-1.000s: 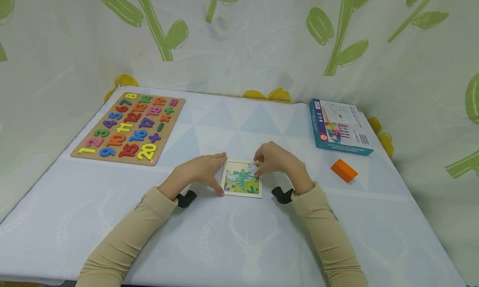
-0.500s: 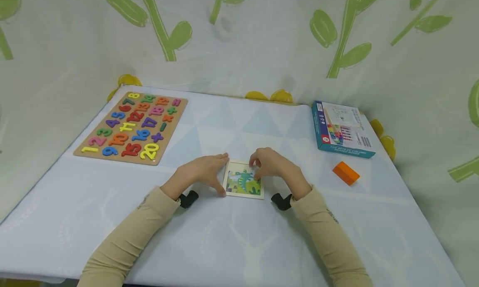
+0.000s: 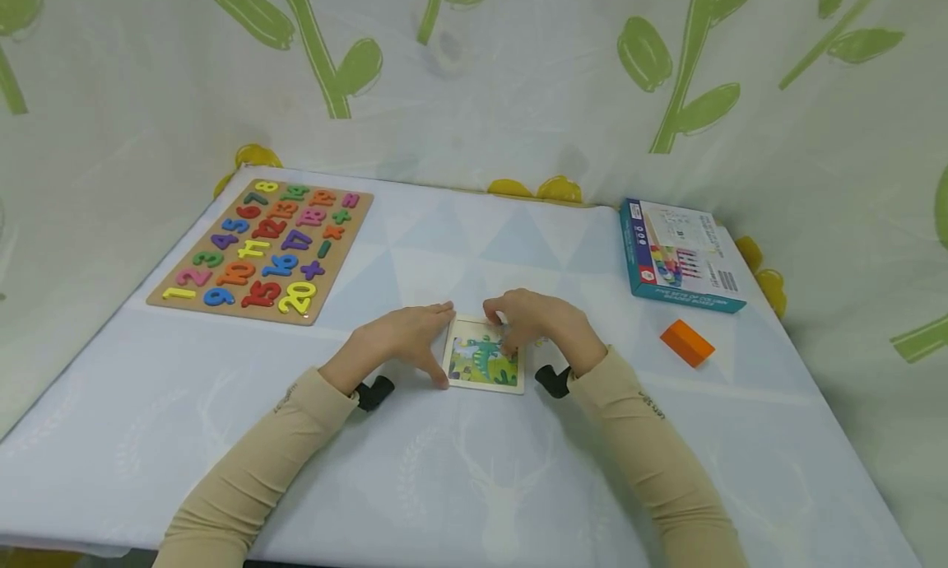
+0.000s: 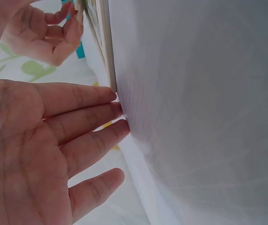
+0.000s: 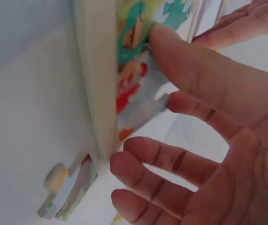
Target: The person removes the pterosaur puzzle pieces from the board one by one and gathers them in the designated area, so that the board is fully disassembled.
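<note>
1. Puzzle lies at six o'clock of the head view's centre; our left hand spans its nine-o'clock side, our right hand its two-o'clock corner.
2. Left wrist: our fingers stretch straight, one tip at the puzzle's edge; we should brace lightly.
3. Right wrist: our thumb and forefinger seem to pinch a tilted piece narrowly; we'd best align, then press.

Puzzle: upper right corner hidden behind the right hand — cut off by the left wrist view's top edge.
Box: smallest print — unreadable.
</note>
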Demonstrator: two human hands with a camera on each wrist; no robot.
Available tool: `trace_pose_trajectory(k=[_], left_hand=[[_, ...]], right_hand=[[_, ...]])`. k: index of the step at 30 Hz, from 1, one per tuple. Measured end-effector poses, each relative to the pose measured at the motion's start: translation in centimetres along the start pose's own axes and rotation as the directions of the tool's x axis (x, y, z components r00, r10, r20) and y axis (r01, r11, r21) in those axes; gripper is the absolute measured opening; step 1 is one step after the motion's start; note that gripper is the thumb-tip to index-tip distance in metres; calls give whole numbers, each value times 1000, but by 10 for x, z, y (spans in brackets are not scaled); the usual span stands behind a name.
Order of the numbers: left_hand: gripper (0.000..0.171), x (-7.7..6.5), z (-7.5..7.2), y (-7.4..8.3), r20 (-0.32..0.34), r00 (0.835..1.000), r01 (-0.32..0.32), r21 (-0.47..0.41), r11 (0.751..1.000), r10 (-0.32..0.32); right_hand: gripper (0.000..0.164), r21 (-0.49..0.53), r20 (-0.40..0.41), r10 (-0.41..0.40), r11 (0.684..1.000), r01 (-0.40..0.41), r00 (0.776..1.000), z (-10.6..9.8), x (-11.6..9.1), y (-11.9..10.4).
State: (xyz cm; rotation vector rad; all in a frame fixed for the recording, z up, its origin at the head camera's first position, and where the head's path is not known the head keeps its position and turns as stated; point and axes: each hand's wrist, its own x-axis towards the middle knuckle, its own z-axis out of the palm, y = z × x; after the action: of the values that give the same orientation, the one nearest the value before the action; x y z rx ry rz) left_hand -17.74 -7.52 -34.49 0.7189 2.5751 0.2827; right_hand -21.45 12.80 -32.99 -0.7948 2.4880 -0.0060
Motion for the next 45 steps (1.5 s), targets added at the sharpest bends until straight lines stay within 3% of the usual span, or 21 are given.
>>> trace_pose_trajectory(k=[7,14,29,38,45], left_hand=[[108,-1,-1,4,1,1000,-8,-2,1000,8],[109,0,2,5,3,1000,-11,4,1000,11],[110,0,2,3,-3,1000,0,25,1000,0],[110,1,2,0,-5,1000,1,32,999,-1],[110,1,2,0,-7,1000,-4,33,999,4]], right_hand=[[25,140,-77,-30,989,41,997,6,-5,9],[34,234,-107,38,972,-12,994,11,-10,12],[37,111,-189,21,994,0,982,12,-15,3],[38,-17,-298,-24,1000,20,954,15,-18,-4],[39,50,-360,-30,997,51,932,15,-23,1]])
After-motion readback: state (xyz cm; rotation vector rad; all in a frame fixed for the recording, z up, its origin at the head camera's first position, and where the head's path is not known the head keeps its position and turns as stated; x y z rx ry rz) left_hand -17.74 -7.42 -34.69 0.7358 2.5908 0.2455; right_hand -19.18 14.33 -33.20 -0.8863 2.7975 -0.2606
